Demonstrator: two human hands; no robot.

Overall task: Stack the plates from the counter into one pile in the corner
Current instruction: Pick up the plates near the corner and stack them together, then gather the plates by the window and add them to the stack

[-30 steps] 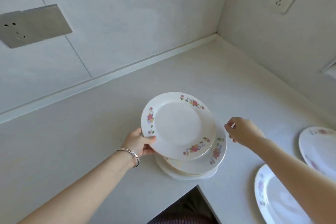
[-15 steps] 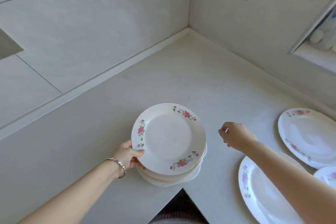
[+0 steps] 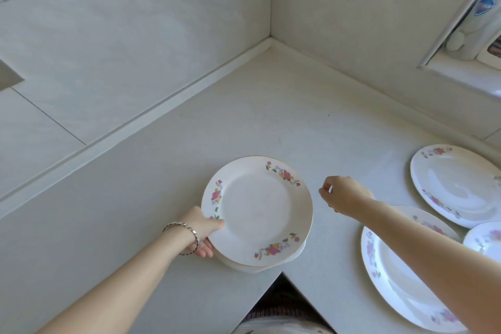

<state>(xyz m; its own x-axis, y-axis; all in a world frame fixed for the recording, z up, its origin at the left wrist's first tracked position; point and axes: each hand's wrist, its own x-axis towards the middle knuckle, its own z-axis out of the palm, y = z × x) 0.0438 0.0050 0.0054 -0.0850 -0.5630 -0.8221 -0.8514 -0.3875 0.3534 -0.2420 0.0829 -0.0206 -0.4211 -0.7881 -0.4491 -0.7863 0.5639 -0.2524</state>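
No legible text is showing anywhere in view. A blue oval label [image 3: 484, 5] is sitting on the white bottle [image 3: 471, 24] in the window recess at upper right, but its lettering is reading too blurred to make out.

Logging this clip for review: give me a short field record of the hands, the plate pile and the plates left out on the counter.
left hand: grip on the near-left rim of the top floral plate
right hand: loosely curled, holding nothing, in the air right of the pile
pile: stacked plates at the counter's inner front edge, not in the corner
loose plates: three on the right: large plate under the right forearm, far plate, small plate partly cut off
counter: white
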